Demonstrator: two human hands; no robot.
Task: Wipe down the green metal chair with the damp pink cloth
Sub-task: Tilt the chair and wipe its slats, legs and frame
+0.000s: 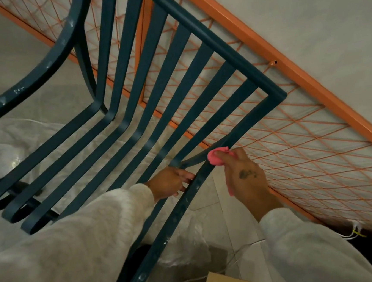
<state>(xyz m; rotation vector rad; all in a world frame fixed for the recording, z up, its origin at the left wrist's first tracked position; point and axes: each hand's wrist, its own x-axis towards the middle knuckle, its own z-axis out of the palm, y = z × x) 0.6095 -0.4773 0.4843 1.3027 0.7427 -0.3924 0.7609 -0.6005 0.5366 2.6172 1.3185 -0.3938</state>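
Here the right hand [246, 176] pinches a bunched pink cloth [218, 155] against the dark green slatted metal chair [151, 60]; the left hand [170, 182] curls around its side rail.

The cloth [218, 156] is mostly hidden inside the right hand [246, 176]; the chair [154, 98] runs off the top and left edges.

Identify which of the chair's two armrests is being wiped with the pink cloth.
The near armrest, running toward the camera. The right hand presses the pink cloth on it; the far armrest is untouched.
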